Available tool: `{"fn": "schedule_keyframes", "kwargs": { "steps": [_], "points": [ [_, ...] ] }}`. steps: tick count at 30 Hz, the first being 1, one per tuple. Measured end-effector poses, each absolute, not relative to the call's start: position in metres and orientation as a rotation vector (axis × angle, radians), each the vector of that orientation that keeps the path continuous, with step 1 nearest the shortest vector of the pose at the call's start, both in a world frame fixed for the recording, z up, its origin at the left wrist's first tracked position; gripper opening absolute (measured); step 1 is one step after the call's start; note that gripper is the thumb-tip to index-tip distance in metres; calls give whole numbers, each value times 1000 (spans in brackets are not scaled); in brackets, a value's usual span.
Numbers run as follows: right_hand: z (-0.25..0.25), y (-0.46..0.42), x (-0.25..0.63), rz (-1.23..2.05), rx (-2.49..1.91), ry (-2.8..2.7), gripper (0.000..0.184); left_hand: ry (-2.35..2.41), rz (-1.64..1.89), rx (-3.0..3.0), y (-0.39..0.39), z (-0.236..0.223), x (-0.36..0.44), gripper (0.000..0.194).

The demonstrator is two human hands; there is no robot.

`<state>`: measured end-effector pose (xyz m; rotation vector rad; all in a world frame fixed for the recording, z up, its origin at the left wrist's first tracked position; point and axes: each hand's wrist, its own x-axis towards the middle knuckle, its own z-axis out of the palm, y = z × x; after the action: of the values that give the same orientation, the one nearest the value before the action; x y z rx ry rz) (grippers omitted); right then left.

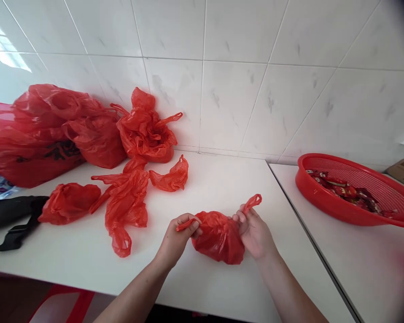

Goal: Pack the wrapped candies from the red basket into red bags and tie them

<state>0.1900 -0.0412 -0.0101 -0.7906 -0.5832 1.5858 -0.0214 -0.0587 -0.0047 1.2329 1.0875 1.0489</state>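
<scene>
A small, filled red plastic bag [218, 240] rests on the white table between my two hands. My left hand [183, 233] pinches one of its handles at the left side. On the right, my right hand [252, 229] grips the other handle, whose loop sticks up above the fingers. The bag's top is gathered and creased, and its contents are hidden. Left of my left hand lies a crumpled red plastic bag [128, 197] with its handles spread out.
A red mesh basket [309, 188] holding small wrapped pieces stands at right, beyond the table seam [299, 215]. Large red bags [37, 134] and a bunched one [146, 130] line the tiled wall. A black strap with a buckle [18, 224] lies at left.
</scene>
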Motion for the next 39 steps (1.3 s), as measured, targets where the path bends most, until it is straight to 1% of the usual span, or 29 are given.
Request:
{"fn": "schedule_keyframes", "kwargs": {
  "steps": [3, 8, 11, 13, 15, 16, 17, 19, 20, 21, 23, 24, 26, 28, 30, 34, 37, 39],
  "points": [
    [-7, -40, 186, 1511, -837, -741, 18, 1111, 1065, 1235, -54, -2, -24, 23],
    [14, -56, 180, 1364, -1022, -1467, 35, 1167, 1128, 1307, -47, 18, -18, 20],
    [24, -61, 169, 1361, -1066, -1660, 32, 1067, 1115, 1320, -46, 25, -6, 15],
    [26, -60, 162, 1382, -1082, -1674, 28, 997, 1072, 1403, -48, 25, 3, 13],
    [23, -56, 157, 1388, -1100, -1615, 18, 1021, 1073, 1533, -52, 22, 9, 11],
    [21, -53, 156, 1386, -1113, -1568, 15, 1071, 1106, 1606, -54, 19, 11, 11],
    [19, -50, 155, 1392, -1129, -1521, 17, 1132, 1147, 1682, -56, 16, 13, 15],
    [15, -46, 155, 1411, -1156, -1449, 24, 1228, 1192, 1848, -58, 10, 14, 33],
    [13, -45, 156, 1424, -1160, -1430, 27, 1249, 1178, 1935, -58, 7, 14, 38],
    [12, -44, 156, 1434, -1158, -1420, 28, 1257, 1154, 2013, -58, 3, 15, 36],
    [8, -44, 157, 1449, -1141, -1392, 29, 1246, 1121, 2101, -55, -3, 15, 15],
    [7, -44, 159, 1453, -1131, -1375, 28, 1238, 1127, 2102, -53, -5, 15, 8],
    [3, -44, 162, 1467, -1101, -1347, 22, 1218, 1153, 2016, -50, -8, 15, 16],
    [0, -44, 167, 1511, -1038, -1317, 17, 1189, 1166, 1844, -46, -9, 15, 14],
    [0, -43, 173, 1573, -943, -1270, 18, 1158, 1155, 1680, -44, -8, 14, 11],
    [4, -43, 179, 1594, -883, -1260, 25, 1162, 1087, 1583, -42, -4, 11, 13],
    [5, -44, 177, 1630, -943, -1286, 23, 1194, 1062, 1559, -41, -3, 10, 13],
    [4, -44, 175, 1620, -976, -1323, 20, 1194, 1044, 1567, -41, -4, 10, 17]
  ]
}}
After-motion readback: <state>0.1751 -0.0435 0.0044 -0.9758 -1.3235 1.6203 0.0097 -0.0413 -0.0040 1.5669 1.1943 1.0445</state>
